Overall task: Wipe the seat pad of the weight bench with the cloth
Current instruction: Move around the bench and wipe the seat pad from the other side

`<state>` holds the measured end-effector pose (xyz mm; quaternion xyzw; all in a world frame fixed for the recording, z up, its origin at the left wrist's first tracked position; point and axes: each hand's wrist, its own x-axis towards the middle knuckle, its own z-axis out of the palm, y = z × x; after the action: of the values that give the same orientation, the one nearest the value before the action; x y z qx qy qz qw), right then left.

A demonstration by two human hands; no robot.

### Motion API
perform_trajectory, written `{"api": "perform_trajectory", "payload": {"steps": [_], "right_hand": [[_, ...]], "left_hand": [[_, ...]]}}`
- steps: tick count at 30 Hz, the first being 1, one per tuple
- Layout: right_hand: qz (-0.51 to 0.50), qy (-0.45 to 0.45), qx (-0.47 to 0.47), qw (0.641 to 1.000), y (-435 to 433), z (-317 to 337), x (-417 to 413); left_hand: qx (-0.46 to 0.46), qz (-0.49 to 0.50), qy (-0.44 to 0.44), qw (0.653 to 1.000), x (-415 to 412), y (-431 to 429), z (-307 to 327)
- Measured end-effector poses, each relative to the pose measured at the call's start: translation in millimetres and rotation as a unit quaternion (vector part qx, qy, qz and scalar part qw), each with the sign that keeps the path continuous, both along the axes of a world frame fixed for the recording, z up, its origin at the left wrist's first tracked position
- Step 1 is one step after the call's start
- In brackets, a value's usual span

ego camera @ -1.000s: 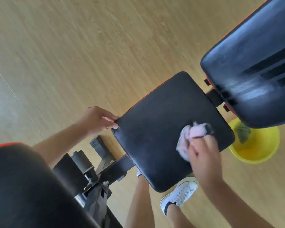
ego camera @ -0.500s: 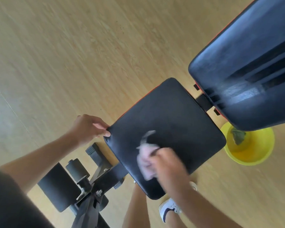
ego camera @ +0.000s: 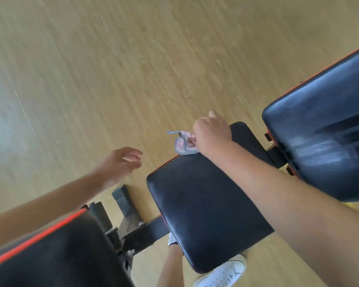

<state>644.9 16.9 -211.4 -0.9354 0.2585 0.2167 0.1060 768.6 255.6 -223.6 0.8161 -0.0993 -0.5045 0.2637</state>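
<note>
At the far edge of the slanted black seat pad, the right hand squeezes the cloth; the left hand hangs open, holding nothing.

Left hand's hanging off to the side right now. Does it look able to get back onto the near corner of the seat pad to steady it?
Probably yes. The left hand hovers open over the floor beside the seat pad, with nothing between them. The right hand holds the cloth at the far edge, clear of that corner.

No readable text, label, brand or number is showing anywhere on the bench pads or the floor.
</note>
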Motion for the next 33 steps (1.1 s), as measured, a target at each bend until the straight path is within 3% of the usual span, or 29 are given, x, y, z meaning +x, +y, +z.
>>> {"api": "perform_trajectory", "payload": {"steps": [1, 3, 6, 8, 10, 13, 15, 21, 27, 29, 31, 33], "right_hand": [[-0.011, 0.015, -0.001, 1.000, -9.2, -0.4, 3.2], [-0.027, 0.042, 0.102, 0.994, 7.9, 1.8, 15.4], [0.090, 0.072, 0.255, 0.960, 82.8, 7.7, 21.9], [0.180, 0.021, 0.211, 0.961, 87.7, 6.9, 19.6], [0.194, 0.044, 0.164, 0.966, 36.2, 2.9, 10.6], [0.103, 0.112, 0.179, 0.972, -73.6, 19.3, -16.9], [0.030, 0.108, 0.189, 0.976, -116.7, 26.9, -31.3], [0.019, 0.075, 0.232, 0.970, -79.4, 7.3, -20.0], [-0.160, -0.009, 0.086, 0.983, -120.8, 4.6, -87.6], [-0.252, -0.040, 0.083, 0.963, -99.8, 1.1, -129.6], [-0.403, -0.076, 0.125, 0.903, -68.8, -0.1, -187.2], [-0.478, -0.109, 0.132, 0.862, -36.4, 7.3, -246.1]], "left_hand": [[0.000, -0.030, 0.029, 0.999, -2.1, 0.5, 3.1], [0.013, -0.081, 0.054, 0.995, -7.7, 2.5, 6.2], [0.019, -0.107, -0.004, 0.994, -18.1, 7.7, 1.2], [0.014, -0.102, -0.040, 0.994, -22.9, 10.0, -2.3], [0.013, -0.075, -0.039, 0.996, -24.5, 12.0, -6.0], [0.029, -0.081, -0.043, 0.995, -25.3, 11.2, -10.0], [0.033, -0.091, -0.051, 0.994, -26.3, 8.2, -9.5], [0.047, -0.092, -0.047, 0.994, -26.1, 5.8, -7.5], [0.044, -0.054, -0.024, 0.997, -26.7, 11.4, -12.8], [0.041, -0.047, -0.022, 0.998, -27.9, 14.6, -15.0], [0.045, -0.051, -0.023, 0.997, -30.2, 14.2, -14.0], [0.049, -0.054, -0.030, 0.997, -33.9, 12.5, -12.4]]}}
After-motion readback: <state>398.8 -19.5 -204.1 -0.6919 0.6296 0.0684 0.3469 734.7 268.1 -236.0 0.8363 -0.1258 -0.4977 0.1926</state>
